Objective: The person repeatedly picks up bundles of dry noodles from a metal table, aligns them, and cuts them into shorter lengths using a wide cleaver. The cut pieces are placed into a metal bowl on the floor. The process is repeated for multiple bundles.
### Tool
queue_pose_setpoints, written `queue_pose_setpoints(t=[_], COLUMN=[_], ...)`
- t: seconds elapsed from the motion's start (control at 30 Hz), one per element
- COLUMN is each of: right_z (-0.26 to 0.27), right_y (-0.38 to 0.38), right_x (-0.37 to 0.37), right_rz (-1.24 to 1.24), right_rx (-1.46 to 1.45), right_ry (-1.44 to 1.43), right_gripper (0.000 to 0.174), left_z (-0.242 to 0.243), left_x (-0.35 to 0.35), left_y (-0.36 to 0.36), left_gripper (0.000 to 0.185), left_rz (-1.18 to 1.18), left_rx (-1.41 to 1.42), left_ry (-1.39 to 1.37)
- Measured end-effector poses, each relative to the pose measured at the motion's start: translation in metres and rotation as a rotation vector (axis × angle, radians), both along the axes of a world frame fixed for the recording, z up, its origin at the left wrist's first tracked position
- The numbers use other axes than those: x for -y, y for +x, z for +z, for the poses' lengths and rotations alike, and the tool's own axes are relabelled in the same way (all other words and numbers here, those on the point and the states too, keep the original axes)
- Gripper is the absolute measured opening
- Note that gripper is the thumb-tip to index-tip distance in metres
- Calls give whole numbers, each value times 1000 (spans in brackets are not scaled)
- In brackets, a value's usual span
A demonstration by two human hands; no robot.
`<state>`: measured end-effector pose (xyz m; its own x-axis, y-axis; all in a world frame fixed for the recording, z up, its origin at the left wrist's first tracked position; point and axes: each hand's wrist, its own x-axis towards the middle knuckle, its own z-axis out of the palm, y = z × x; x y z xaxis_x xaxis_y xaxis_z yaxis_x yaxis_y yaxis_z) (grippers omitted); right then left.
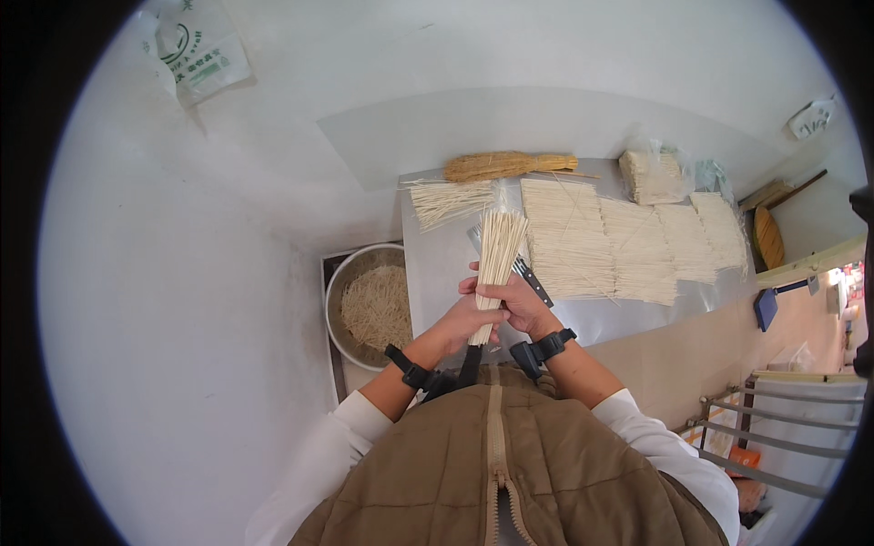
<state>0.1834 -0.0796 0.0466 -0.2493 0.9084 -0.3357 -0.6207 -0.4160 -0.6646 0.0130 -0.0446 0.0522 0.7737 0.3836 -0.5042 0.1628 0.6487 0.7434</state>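
Both my hands are closed around an upright bundle of dried noodles [502,246], which fans out slightly at its top. My left hand [464,319] grips its lower part, and my right hand [520,300] wraps it from the other side. Behind the bundle, a knife with a black riveted handle [536,283] lies on the metal table [437,259], partly hidden. To the right, dried noodles [570,239] are laid out in several neat, adjoining stacks. A looser pile of noodles [450,201] rests at the back left of the table.
A whisk broom [509,165] lies along the table's back edge. Farther right stands a plastic-wrapped noodle stack [652,174]. A metal basin [334,307] of broken noodles sits left of the table, beside the wall. Metal rails [778,416] are at lower right.
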Motion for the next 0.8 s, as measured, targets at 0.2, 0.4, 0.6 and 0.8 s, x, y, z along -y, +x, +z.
queue_pose_setpoints(t=[0.2,0.4,0.6,0.8], right_z=[10,3,-6,2], right_y=[-4,3,-4,-13], right_x=[3,0,-1,-1], right_rz=[-99,-5,-245,-407], right_rx=[-215,-139,-201,-124], right_ry=[-3,45,-32,-2], right_gripper=[57,52,47,48], left_z=[18,3,-8,0], left_x=[-7,-5,-6,-10], left_y=[-9,-6,-6,-4], left_gripper=[38,43,43,43], left_rz=[127,105,317,306], left_rx=[239,142,245,203], left_ry=[-401,-86,-244,-169])
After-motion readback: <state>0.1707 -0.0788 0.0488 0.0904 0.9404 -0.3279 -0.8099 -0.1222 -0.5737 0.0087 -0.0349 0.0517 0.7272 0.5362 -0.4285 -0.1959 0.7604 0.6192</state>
